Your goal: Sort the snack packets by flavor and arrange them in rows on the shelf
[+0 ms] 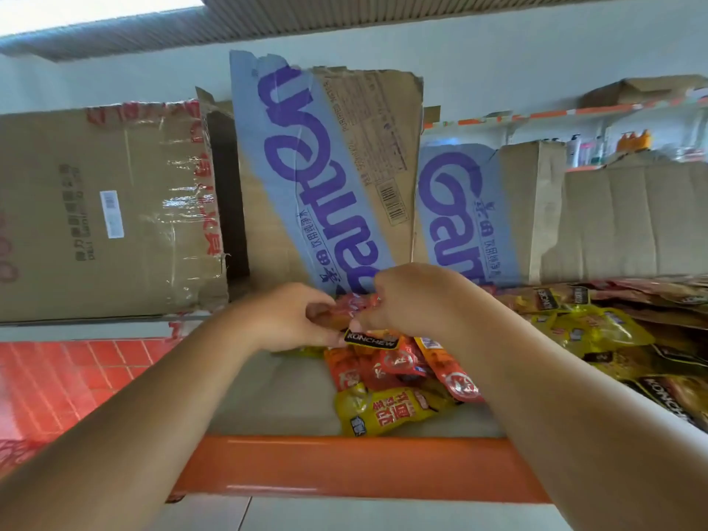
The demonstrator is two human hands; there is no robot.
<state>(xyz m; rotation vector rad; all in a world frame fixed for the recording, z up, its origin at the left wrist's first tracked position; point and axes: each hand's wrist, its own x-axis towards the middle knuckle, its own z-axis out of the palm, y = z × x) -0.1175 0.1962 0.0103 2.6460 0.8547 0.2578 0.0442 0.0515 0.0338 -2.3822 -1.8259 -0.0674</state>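
Observation:
Both hands meet over a small heap of snack packets on the shelf (291,396). My left hand (291,320) and my right hand (413,300) together pinch a red packet (346,306) held just above the heap. Under it lie several red-orange packets (398,366), one with a black KONCHEW label (371,338). A yellow packet (387,412) lies nearest the shelf's orange front rail (344,469). More yellow packets (590,331) and brown ones (674,392) are spread to the right, behind my right forearm.
Cardboard boxes stand along the back of the shelf: a taped brown one (107,212) at left, two with blue and purple print (318,174) in the middle and right. Far right, another rack (597,147) holds bottles. Red floor tiles (57,385) show at lower left.

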